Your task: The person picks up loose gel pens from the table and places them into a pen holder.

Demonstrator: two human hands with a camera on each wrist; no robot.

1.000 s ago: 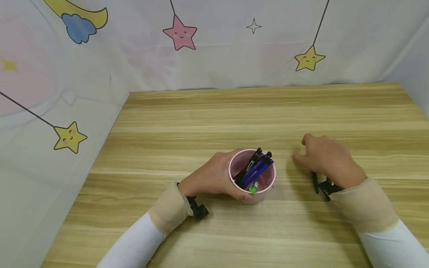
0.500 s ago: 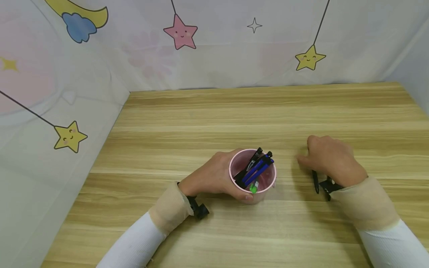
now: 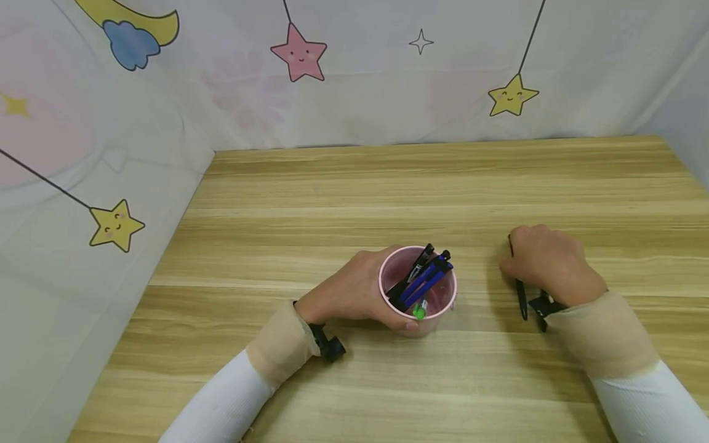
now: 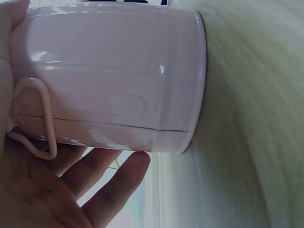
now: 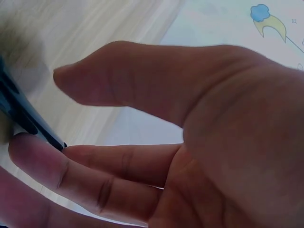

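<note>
My left hand grips the side of an upright pink pen cup, with the thumb along its near side. Up close in the left wrist view, the cup shows a small looped handle against the palm. Inside it lean blue pens, a black pen and a green-ended pen. To the right, my right hand is over a loose black pen on the table, partly hidden by the hand. The right wrist view has this pen by the fingertips, the thumb apart from it.
The wood-grain table spreads around both hands. A pale curtain with printed stars hangs along its back and left edges. Black wrist cameras, such as the left mount, sit under each wrist.
My right hand has shifted slightly right, and its thumb has come closer to the loose black pen, whose upper end now shows. The left hand and cup stay still.
</note>
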